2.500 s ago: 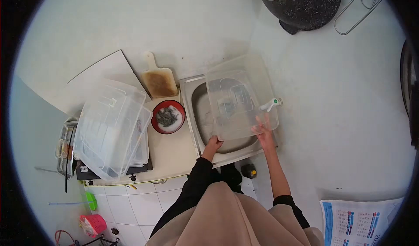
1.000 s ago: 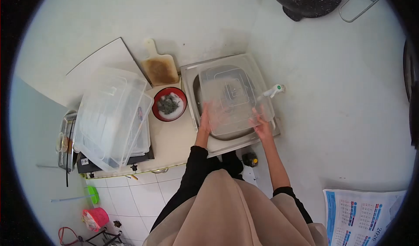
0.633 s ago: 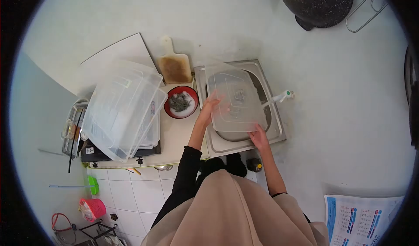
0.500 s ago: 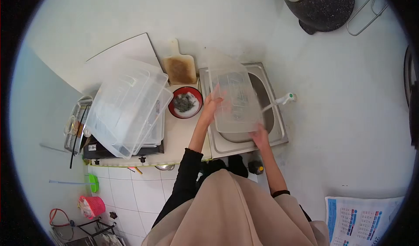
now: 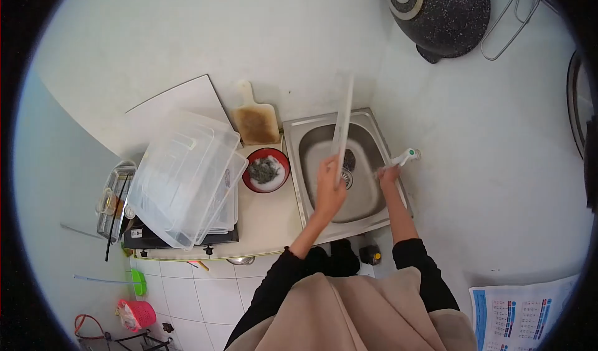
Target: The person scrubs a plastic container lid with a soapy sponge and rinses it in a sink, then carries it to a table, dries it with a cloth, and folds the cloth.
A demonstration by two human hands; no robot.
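My left hand (image 5: 330, 186) is closed around the lower end of a clear plastic lid (image 5: 343, 123), holding it up edge-on over the steel sink (image 5: 311, 203). My right hand (image 5: 389, 175) is at the sink's right side, by the spout of the white tap (image 5: 408, 156); its fingers are small and blurred, so their grip is unclear. Beneath the lid, the drain (image 5: 347, 179) shows in the basin, with a dark patch just above it. On the counter left of the sink, a red bowl (image 5: 288, 171) holds white suds and a grey scouring pad (image 5: 264, 170).
Clear plastic containers (image 5: 180, 183) are stacked over a stove (image 5: 180, 236) on the left. A scorched cutting board (image 5: 256, 123) leans on the wall. A dark speckled pan (image 5: 458, 21) hangs upper right. A wire basket (image 5: 114, 195) stands far left.
The lid has turned from face-up to edge-on. My right hand has left it and moved up to the tap's spout, while my left hand keeps hold. The view has shifted slightly.
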